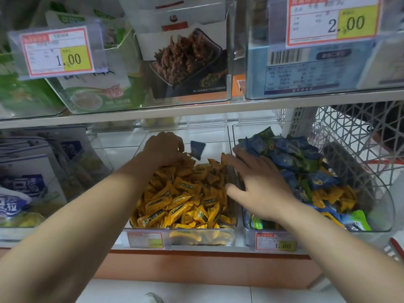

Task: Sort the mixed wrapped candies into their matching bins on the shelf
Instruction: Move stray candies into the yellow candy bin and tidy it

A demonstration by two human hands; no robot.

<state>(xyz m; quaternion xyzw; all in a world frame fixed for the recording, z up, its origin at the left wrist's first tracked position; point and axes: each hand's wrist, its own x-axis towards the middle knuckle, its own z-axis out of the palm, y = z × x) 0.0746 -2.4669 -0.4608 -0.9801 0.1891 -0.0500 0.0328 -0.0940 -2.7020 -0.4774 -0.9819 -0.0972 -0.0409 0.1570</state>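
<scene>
A single blue candy (197, 149) is showing at the 12 o'clock end of the middle bin (220, 136), just above the yellow candies (185, 200) that are filling that bin. The left hand (164, 149) is sitting at 9 o'clock of it, fingers curled down onto the yellow heap. Blur is making it impossible to tell whether the fingertips are pinching the blue candy or are only beside it.

The right hand (260, 186) is lying spread and flat across the wall between the middle bin and the right bin (384, 206), gripping nothing, its fingertips reaching the mixed pile (290, 154) of blue wrappers. In that bin yellow pieces (334, 197) are lying at 4 o'clock of the hand and a green pack (358, 217) is resting at the front corner.

Both bins are standing on a white shelf over an orange panel (196, 267), each carrying a price tag (276, 244) in front. The upper shelf (153, 112) is hanging close overhead, narrowing the reach into the bins. A wire basket (354, 127) is closing off the 3 o'clock side. Blue-and-white packs (28, 178) are crowding the 9 o'clock side. Pale floor (196, 289) is showing at 6 o'clock.

The tag print is reading too blurred apart from "1.00". The lower layers of both bins are hiding under the top candies, and both forearms are running out of frame.
</scene>
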